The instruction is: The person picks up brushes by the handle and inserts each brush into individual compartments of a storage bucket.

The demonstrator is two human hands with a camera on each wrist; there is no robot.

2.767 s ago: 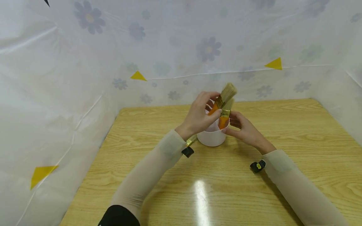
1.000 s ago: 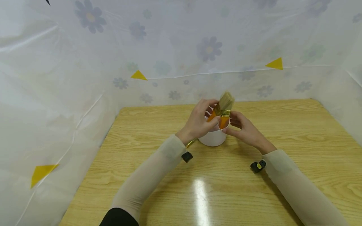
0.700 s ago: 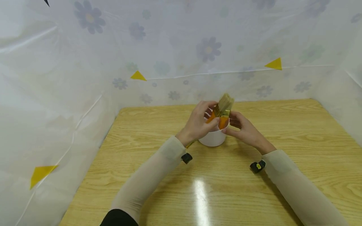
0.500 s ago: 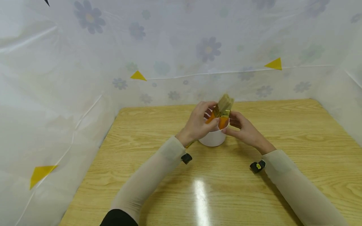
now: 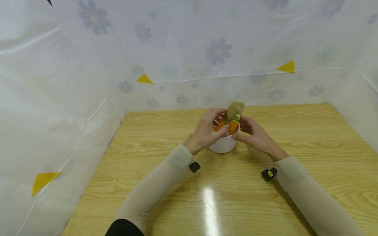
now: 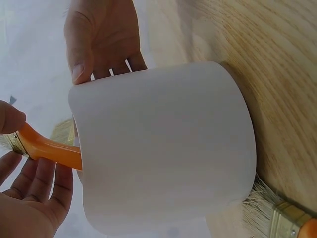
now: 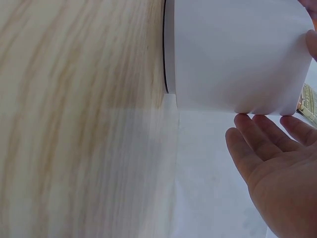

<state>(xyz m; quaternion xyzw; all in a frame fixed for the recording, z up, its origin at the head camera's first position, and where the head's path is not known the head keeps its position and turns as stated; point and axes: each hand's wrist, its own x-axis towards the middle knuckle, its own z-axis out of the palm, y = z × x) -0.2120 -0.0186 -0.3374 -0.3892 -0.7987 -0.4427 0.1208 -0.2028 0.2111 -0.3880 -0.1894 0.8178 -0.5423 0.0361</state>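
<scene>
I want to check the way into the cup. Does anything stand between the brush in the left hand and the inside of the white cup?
Partly. Another brush already stands in the white cup, beside the brush that the left hand holds. The right hand rests at the rim. The rest of the opening cannot be seen.

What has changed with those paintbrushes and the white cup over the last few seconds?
The left hand has lowered its orange-handled brush into the white cup: the bristles that stood high and tilted right now sit lower, beside the second brush. The left hand still holds that handle. The right hand stays at the cup's rim, the cup has not moved, and a third brush still lies on the table beside it.
</scene>
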